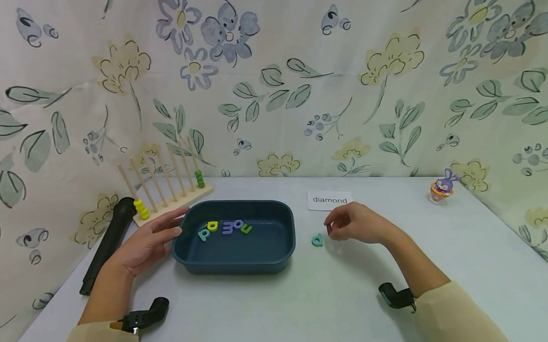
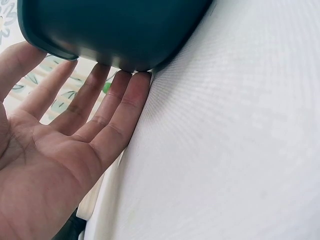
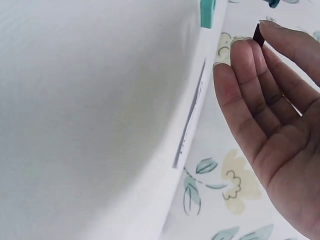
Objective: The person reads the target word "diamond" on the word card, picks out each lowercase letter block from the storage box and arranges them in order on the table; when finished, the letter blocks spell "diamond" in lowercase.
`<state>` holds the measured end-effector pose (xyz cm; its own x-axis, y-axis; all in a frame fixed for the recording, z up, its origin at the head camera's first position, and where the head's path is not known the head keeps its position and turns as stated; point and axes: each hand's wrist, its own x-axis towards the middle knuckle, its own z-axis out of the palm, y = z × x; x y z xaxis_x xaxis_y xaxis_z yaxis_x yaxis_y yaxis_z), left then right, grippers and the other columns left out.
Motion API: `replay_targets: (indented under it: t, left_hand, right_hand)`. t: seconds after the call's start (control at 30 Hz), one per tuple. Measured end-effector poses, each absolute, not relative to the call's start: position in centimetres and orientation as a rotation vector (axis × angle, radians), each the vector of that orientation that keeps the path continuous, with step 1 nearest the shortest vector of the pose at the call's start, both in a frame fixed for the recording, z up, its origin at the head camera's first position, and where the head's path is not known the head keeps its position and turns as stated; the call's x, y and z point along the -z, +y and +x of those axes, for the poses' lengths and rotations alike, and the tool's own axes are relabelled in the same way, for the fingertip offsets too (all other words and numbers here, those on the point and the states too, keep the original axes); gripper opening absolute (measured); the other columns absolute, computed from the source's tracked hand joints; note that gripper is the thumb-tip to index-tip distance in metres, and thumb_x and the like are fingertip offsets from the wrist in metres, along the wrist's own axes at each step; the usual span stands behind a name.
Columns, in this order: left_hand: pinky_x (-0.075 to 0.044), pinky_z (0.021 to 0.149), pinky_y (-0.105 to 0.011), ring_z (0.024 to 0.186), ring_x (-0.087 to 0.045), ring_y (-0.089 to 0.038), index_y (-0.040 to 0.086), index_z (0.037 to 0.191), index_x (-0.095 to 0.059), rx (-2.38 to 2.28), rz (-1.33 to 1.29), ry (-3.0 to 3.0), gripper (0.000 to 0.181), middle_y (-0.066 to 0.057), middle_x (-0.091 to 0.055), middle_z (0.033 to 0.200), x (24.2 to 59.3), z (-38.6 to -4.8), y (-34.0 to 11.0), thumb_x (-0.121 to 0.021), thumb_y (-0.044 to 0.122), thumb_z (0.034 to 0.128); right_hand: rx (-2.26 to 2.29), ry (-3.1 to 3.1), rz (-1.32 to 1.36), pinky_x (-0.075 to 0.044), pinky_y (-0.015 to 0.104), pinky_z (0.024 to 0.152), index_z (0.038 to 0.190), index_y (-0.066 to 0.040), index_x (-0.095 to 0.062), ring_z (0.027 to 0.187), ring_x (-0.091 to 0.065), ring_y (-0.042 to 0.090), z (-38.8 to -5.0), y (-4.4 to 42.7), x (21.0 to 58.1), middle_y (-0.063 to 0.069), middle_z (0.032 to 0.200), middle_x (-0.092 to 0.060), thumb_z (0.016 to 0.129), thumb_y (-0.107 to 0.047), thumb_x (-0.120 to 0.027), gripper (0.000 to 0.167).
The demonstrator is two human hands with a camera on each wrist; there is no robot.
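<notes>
My right hand [image 1: 358, 224] pinches a small dark piece [image 3: 258, 36] between thumb and fingertips, just above the table; its shape is mostly hidden. Close to those fingers, a teal letter d [image 1: 317, 240] lies on the table. My left hand [image 1: 146, 242] rests its fingertips against the left wall of a dark blue tray [image 1: 234, 267], as the left wrist view also shows. Inside the tray lie several small letters: a teal p [image 1: 203, 234], a yellow one [image 1: 212, 226], two purple ones, and a green one [image 1: 246, 229].
A white card [image 1: 329, 200] reading "diamond" lies behind my right hand. At the left stand a wooden peg rack [image 1: 173, 202] with yellow and green beads and a black rod-like object [image 1: 110, 243]. A purple rabbit figure [image 1: 444, 186] stands far right. Floral cloth hangs behind the table.
</notes>
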<state>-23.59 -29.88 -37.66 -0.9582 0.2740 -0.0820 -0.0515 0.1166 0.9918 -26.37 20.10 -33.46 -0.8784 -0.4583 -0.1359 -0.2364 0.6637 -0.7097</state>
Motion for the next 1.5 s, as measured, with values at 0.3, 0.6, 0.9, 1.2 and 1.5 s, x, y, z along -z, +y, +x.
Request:
replay_targets:
  t: [0.3, 0.6, 0.9, 1.2, 1.5]
  left_hand:
    - [-0.054, 0.098, -0.027, 0.125, -0.058, -0.006, 0.019, 0.163, -0.034, -1.921, 0.227, 2.155, 0.061, -0.010, -0.038, 0.157, 37.6, -23.6, -29.9, -0.058, 0.020, 0.1063]
    - [-0.054, 0.097, -0.026, 0.124, -0.059, -0.006, 0.019, 0.162, -0.035, -1.932, 0.235, 2.137, 0.061, 0.002, -0.045, 0.147, 37.5, -23.5, -29.9, -0.058, 0.019, 0.1062]
    - [-0.055, 0.097, -0.027, 0.123, -0.060, -0.008, 0.017, 0.163, -0.033, -1.934, 0.248, 2.136, 0.061, 0.002, -0.047, 0.145, 37.6, -23.6, -29.9, -0.057, 0.018, 0.1064]
    - [-0.055, 0.097, -0.027, 0.123, -0.059, -0.007, 0.020, 0.162, -0.036, -1.949, 0.244, 2.117, 0.060, -0.001, -0.045, 0.147, 37.6, -23.4, -30.0, -0.058, 0.018, 0.1064]
    - [-0.055, 0.098, -0.028, 0.125, -0.059, -0.009, 0.019, 0.163, -0.033, -1.935, 0.222, 2.124, 0.061, -0.009, -0.038, 0.155, 37.7, -23.6, -29.8, -0.056, 0.018, 0.1069]
  right_hand:
    - [0.941, 2.618, -0.530, -0.051, 0.031, 0.072, 0.108, -0.004, -0.074, 0.077, -0.059, 0.018, -26.6, 19.5, 34.4, 0.003, 0.083, -0.066, 0.089, -0.007, -0.074, 0.020]
    - [0.900, 2.625, -0.517, -0.052, 0.030, 0.070, 0.106, -0.005, -0.074, 0.077, -0.058, 0.018, -26.7, 18.9, 35.2, 0.004, 0.084, -0.065, 0.086, -0.003, -0.075, 0.020]
    - [0.835, 2.663, -0.513, -0.051, 0.029, 0.068, 0.105, -0.007, -0.075, 0.078, -0.058, 0.018, -26.8, 18.6, 35.6, 0.004, 0.084, -0.064, 0.085, -0.003, -0.075, 0.020]
    - [0.824, 2.671, -0.486, -0.050, 0.030, 0.070, 0.107, -0.005, -0.070, 0.079, -0.058, 0.018, -26.9, 18.5, 35.7, 0.004, 0.085, -0.063, 0.084, -0.005, -0.077, 0.023]
    - [0.821, 2.677, -0.505, -0.049, 0.030, 0.070, 0.101, -0.007, -0.072, 0.079, -0.057, 0.017, -26.8, 18.5, 35.6, 0.003, 0.085, -0.062, 0.084, -0.005, -0.078, 0.018]
